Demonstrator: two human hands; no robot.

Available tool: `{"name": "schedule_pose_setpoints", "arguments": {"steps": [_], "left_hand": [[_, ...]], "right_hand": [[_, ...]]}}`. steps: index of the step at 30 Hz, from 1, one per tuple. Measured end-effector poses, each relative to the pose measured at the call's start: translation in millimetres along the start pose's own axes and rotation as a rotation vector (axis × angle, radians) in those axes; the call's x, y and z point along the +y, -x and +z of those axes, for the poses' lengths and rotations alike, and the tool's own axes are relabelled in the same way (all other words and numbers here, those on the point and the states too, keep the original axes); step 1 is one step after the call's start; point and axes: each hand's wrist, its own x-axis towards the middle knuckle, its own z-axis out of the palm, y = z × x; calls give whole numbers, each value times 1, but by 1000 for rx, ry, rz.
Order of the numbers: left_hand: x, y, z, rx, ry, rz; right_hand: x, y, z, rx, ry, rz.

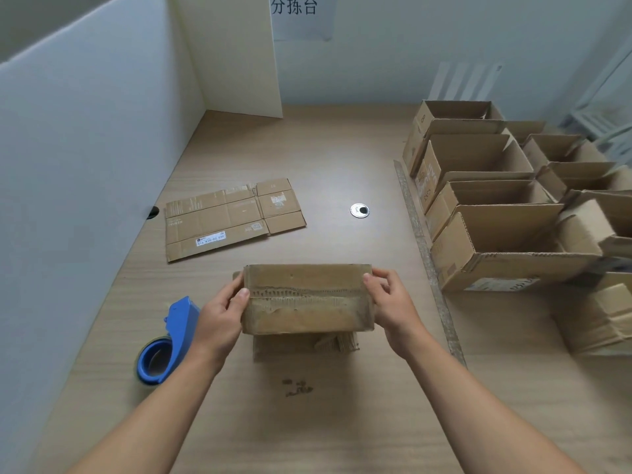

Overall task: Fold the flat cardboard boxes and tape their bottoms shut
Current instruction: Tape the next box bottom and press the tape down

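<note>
The box (307, 299) stands near the front middle of the bench (342, 148) with its bottom turned up. Its 2 long flaps are closed and meet along a ragged seam across the top face. The surface there is scuffed, and whether any tape covers the seam cannot be told.

Both hands hold the box by its short ends. The left hand (222, 319) grips the left end, thumb laid on the top face beside the seam and fingers curled round the side. The right hand (393, 309) grips the right end, thumb on the upper edge and fingers wrapped behind the corner.

A blue tape dispenser (167, 343) lies on the bench just beside the left wrist. 1 flat cardboard box (232, 218) lies unfolded farther back on the left, near the white partition (85, 148). A round grommet (359, 210) sits in the benchtop to its right. Along the right side, beyond a long worn strip (427, 254), a cluster of open boxes (496, 234) stands upright, packed close together.
</note>
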Motion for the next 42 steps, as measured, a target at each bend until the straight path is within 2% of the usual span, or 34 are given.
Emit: {"name": "schedule_pose_setpoints", "arguments": {"steps": [3, 7, 12, 14, 18, 21, 24, 29, 32, 34, 38, 42], "left_hand": [[9, 2, 4, 19, 82, 13], [16, -2, 11, 105, -4, 31], [16, 0, -2, -40, 257, 30], [23, 1, -3, -93, 279, 58], [29, -3, 1, -61, 198, 90], [30, -7, -5, -117, 175, 102], [29, -7, -9, -150, 102, 160], [29, 0, -3, -129, -20, 242], [28, 1, -3, -174, -16, 226], [26, -1, -7, -142, -3, 187], [24, 0, -8, -84, -73, 201], [22, 9, 2, -115, -89, 192]], "right_hand": [[-10, 0, -2, 37, -43, 77], [-13, 2, -1, -12, -31, 126], [-12, 5, -11, -63, -251, 114], [-11, 4, -13, -76, -263, 131], [-11, 5, -9, -198, -146, 168], [-5, 5, -11, -247, -95, 96], [5, 4, -12, -236, -45, -1], [10, 6, -1, -146, -144, -53], [11, 6, -3, -124, -192, -75], [7, 8, -6, -130, -211, -87], [-6, 4, -10, -172, -166, -64], [-7, 0, -14, -142, -97, -29]]}}
